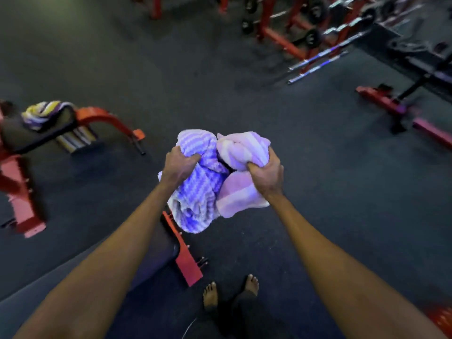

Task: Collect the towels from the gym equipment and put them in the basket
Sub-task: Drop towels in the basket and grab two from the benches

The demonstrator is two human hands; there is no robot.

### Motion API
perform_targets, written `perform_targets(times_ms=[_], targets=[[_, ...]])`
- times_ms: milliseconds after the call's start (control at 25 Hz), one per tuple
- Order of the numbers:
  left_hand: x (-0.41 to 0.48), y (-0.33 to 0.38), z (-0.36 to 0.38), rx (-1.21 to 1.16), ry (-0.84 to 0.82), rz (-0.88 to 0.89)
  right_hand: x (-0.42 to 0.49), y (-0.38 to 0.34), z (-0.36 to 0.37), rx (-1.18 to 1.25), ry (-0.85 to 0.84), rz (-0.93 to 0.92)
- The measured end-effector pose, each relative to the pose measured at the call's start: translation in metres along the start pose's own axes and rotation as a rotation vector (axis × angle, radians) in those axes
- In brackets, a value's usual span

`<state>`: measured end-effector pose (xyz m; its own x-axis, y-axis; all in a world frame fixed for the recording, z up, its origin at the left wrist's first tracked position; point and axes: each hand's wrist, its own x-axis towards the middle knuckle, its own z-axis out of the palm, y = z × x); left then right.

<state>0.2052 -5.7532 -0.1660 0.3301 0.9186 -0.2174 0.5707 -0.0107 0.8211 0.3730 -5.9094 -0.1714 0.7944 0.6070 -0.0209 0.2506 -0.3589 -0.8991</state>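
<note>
Both arms reach out in front of me at chest height. My left hand (pixel 178 167) grips a bunched blue-and-white zigzag towel (pixel 198 199) that hangs down below it. My right hand (pixel 265 176) grips a crumpled pink-and-white striped towel (pixel 241 152); the two bundles press against each other. A yellow, purple and white striped towel (pixel 42 112) lies draped over the pad of a red-framed bench (pixel 97 116) at the left. No basket can be made out with certainty; an orange perforated object (pixel 440 319) shows at the bottom right corner.
A red-and-black bench (pixel 182 253) stands right below my arms, next to my bare feet (pixel 230 289). Red racks with barbells and dumbbells (pixel 315 37) line the far side. Another red-footed machine (pixel 401 108) is at the right. Dark rubber floor lies between them.
</note>
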Motion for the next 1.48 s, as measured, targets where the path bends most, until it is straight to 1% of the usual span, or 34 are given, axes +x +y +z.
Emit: perform_targets(times_ms=[160, 240, 360, 440, 560, 720, 880, 1040, 1200, 1360, 1480], targets=[[-0.007, 0.086, 0.058, 0.0, -0.082, 0.173, 0.021, 0.007, -0.101, 0.014, 0.206, 0.032], [-0.012, 0.117, 0.085, -0.027, -0.1, 0.241, 0.027, 0.016, -0.146, -0.002, 0.276, 0.051], [-0.028, 0.173, 0.138, -0.051, -0.126, 0.335, 0.03, 0.037, -0.224, -0.102, 0.373, 0.086], [-0.039, 0.208, 0.174, -0.043, -0.163, 0.398, 0.032, 0.054, -0.271, -0.2, 0.42, 0.063], [-0.056, 0.245, 0.229, -0.04, -0.222, 0.467, 0.031, 0.075, -0.323, -0.3, 0.5, 0.077], [-0.098, 0.292, 0.307, -0.079, -0.35, 0.558, 0.017, 0.109, -0.392, -0.306, 0.675, 0.064], [-0.134, 0.328, 0.386, -0.08, -0.549, 0.635, 0.006, 0.142, -0.448, -0.386, 0.777, 0.24], [-0.16, 0.364, 0.472, -0.056, -0.73, 0.699, -0.004, 0.174, -0.507, -0.295, 0.9, 0.378], [-0.188, 0.4, 0.547, -0.025, -0.887, 0.777, -0.016, 0.204, -0.559, -0.296, 1.12, 0.543], [-0.229, 0.429, 0.608, -0.012, -1.004, 0.857, -0.037, 0.22, -0.606, -0.26, 1.367, 0.618], [-0.274, 0.443, 0.652, 0.02, -1.115, 0.895, -0.064, 0.236, -0.637, -0.264, 1.471, 0.707]])
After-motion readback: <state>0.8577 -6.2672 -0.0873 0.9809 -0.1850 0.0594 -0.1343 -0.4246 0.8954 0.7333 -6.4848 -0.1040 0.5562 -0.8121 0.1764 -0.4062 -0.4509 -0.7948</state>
